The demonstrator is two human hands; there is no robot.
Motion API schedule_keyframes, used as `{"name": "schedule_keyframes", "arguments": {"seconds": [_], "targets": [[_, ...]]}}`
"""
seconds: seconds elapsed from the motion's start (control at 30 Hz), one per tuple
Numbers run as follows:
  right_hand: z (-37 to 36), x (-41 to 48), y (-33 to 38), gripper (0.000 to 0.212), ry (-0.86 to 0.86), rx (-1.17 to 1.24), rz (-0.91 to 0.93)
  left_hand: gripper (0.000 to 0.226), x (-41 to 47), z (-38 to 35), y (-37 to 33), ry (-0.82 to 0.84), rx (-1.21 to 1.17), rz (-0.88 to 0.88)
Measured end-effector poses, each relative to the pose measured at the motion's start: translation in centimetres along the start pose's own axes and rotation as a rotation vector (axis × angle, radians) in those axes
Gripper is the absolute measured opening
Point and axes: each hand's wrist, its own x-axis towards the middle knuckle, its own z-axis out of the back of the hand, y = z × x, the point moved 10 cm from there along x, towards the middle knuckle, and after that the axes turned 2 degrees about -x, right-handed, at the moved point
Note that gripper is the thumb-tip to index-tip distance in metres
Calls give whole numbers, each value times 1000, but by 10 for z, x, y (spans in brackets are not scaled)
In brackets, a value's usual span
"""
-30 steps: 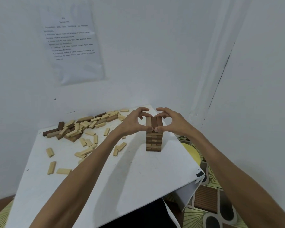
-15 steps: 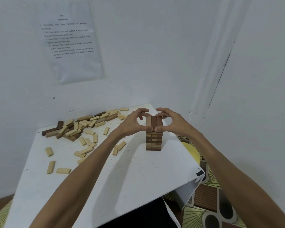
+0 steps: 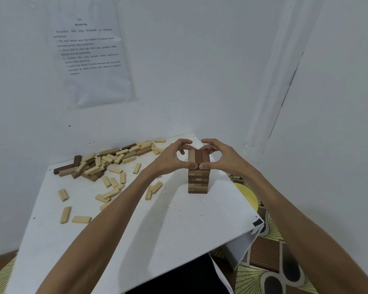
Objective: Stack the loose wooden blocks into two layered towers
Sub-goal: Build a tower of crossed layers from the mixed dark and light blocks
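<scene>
Hardly anything has moved since the earlier frame: both grips stay clasped at the tower's top. Seen from the head camera, the left grip [image 3: 172, 159] and right grip [image 3: 220, 158] curl round the top layer [image 3: 199, 158] of three blocks, pinching it, with the thumbs meeting at its near end and the forefingers arched over its far end. The tower [image 3: 198, 182] stands upright toward the far right of the white counter [image 3: 157, 230]. Loose blocks [image 3: 103, 163] lie heaped at the far left, with others scattered nearer. A printed sheet [image 3: 89, 54] hangs on the far wall.
</scene>
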Motion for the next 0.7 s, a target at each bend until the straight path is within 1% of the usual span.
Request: {"name": "schedule_keyframes", "arguments": {"seconds": [0.27,0.7], "targets": [[0,0,0,83,0,-4,-5,81,2,0,4,6,2,6],[1,0,-1,83,-7,-6,-10,91,0,-1,2,10,-6,-2]]}}
